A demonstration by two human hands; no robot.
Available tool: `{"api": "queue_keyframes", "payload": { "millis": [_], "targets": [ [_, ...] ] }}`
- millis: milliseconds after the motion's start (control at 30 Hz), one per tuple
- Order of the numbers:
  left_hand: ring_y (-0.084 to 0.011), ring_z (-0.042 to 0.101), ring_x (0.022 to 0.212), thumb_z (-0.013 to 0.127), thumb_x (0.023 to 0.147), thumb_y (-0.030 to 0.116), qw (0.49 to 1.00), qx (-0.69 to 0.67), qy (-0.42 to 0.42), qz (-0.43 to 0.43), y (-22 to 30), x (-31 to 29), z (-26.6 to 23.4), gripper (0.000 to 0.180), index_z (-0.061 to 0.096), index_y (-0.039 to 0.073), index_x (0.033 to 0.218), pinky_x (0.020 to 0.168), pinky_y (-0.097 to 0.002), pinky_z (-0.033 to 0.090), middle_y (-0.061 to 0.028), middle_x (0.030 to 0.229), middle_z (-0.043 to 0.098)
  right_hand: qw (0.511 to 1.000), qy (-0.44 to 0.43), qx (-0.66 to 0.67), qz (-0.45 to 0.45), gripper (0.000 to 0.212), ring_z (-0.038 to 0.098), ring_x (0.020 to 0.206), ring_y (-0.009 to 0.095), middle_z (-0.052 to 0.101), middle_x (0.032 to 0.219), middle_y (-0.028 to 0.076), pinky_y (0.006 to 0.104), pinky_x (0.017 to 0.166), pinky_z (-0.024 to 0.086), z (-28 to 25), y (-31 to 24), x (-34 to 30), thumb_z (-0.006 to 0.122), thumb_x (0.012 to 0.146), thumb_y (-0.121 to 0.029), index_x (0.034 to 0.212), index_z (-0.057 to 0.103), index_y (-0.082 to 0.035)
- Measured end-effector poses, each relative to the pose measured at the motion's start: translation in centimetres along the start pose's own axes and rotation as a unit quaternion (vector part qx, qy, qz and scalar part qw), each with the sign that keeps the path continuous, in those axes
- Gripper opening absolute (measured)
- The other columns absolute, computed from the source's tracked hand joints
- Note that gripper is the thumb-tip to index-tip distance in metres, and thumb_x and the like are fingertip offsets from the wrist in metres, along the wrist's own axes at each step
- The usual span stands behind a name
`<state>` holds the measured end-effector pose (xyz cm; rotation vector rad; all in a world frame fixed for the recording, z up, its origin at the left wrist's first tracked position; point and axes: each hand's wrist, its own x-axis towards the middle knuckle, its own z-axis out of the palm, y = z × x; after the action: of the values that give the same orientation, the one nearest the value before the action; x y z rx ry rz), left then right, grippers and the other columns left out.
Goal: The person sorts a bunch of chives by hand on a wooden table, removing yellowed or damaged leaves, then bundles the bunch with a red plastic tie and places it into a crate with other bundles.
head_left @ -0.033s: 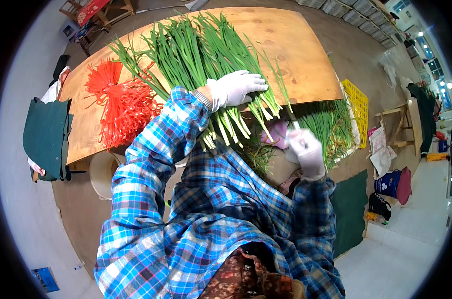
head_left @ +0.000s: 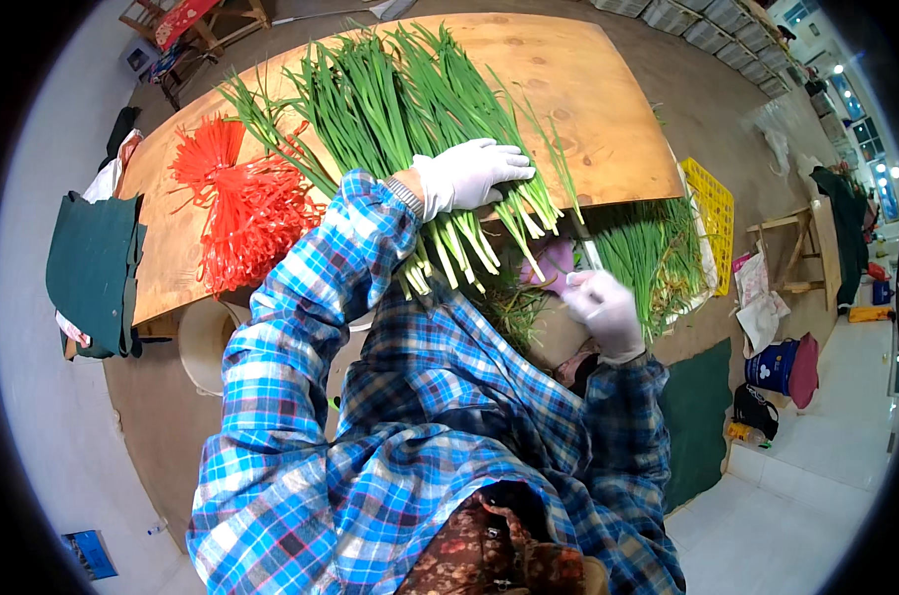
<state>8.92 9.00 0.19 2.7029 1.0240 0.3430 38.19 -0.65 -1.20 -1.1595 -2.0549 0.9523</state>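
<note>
A layer of green chives [head_left: 370,114] with pale cut ends lies across the near side of the wooden table [head_left: 578,94], the ends hanging over its edge. My left hand [head_left: 474,177], in a white glove, rests flat on the stalks with fingers stretched out. Just off the table's edge, my right hand [head_left: 606,312], also gloved in white, has its fingers curled together. Slight blur hides what they hold, if anything. One thin stalk lies apart at the right side of the layer, pointing toward this hand.
Red plastic strips [head_left: 251,203] lie bundled on the table's left. Below the right edge are more chives [head_left: 638,253] and a yellow crate [head_left: 709,218]. Loose trimmings [head_left: 514,312] sit by my lap. A pale bucket [head_left: 207,347] stands at left.
My right hand has dropped slightly toward my body, away from the table edge. My left hand stays in place on the chives.
</note>
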Motion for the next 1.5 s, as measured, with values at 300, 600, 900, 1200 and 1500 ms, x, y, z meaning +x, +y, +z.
{"api": "queue_keyframes", "payload": {
  "millis": [300, 600, 900, 1200, 1500],
  "targets": [
    [-0.0265, 0.036, 0.124, 0.058, 0.077, 0.010, 0.999, -0.011, 0.032, -0.014, -0.3, -0.7, -0.4, 0.051, 0.045, 0.010, 0.126, 0.103, -0.0422, 0.026, -0.0111, 0.129, 0.045, 0.987, -0.079, -0.130, -0.047, 0.013, 0.061, 0.066, 0.024, 0.062, 0.072, 0.009, 0.0302, 0.057, 0.047, 3.7, -2.1, 0.5, 0.062, 0.078, -0.017, 0.077, 0.064, -0.004],
    [-0.0262, 0.038, 0.123, 0.057, 0.079, 0.010, 0.997, 0.010, 0.061, -0.036, -0.2, -2.5, -0.9, 0.050, 0.044, 0.013, 0.128, 0.103, -0.0409, 0.027, -0.0096, 0.127, 0.047, 0.975, -0.060, 0.025, 0.213, 0.017, 0.059, 0.059, 0.014, 0.063, 0.068, 0.008, 0.0261, 0.055, 0.046, 5.2, -1.9, 4.2, 0.060, 0.081, -0.020, 0.088, 0.066, -0.006],
    [-0.0256, 0.037, 0.124, 0.058, 0.078, 0.010, 0.997, 0.002, 0.053, -0.060, -0.5, -4.4, -0.5, 0.051, 0.045, 0.014, 0.127, 0.104, -0.0410, 0.027, -0.0074, 0.126, 0.048, 0.961, 0.031, 0.160, 0.225, 0.034, 0.052, 0.047, 0.010, 0.059, 0.062, 0.005, 0.0252, 0.045, 0.043, 11.1, -1.2, 4.5, 0.058, 0.082, -0.015, 0.116, 0.057, -0.015],
    [-0.0253, 0.039, 0.123, 0.057, 0.079, 0.012, 0.997, 0.004, 0.026, -0.074, -0.2, -5.1, -0.7, 0.048, 0.047, 0.013, 0.126, 0.103, -0.0415, 0.027, -0.0083, 0.127, 0.048, 0.957, 0.107, 0.197, 0.186, 0.010, 0.050, 0.046, 0.009, 0.058, 0.060, 0.002, 0.0229, 0.042, 0.038, 11.7, 0.1, 4.6, 0.060, 0.083, -0.015, 0.083, 0.063, -0.005],
    [-0.0237, 0.042, 0.120, 0.055, 0.081, 0.014, 0.996, 0.015, 0.034, -0.075, -0.2, -4.8, -0.9, 0.042, 0.050, 0.014, 0.123, 0.103, -0.0420, 0.027, -0.0073, 0.121, 0.053, 0.964, 0.019, -0.127, 0.234, 0.015, 0.054, 0.049, 0.020, 0.059, 0.058, 0.006, 0.0340, 0.047, 0.043, 6.9, 10.6, -6.2, 0.065, 0.077, -0.021, 0.074, 0.061, -0.007]
  ]
}}
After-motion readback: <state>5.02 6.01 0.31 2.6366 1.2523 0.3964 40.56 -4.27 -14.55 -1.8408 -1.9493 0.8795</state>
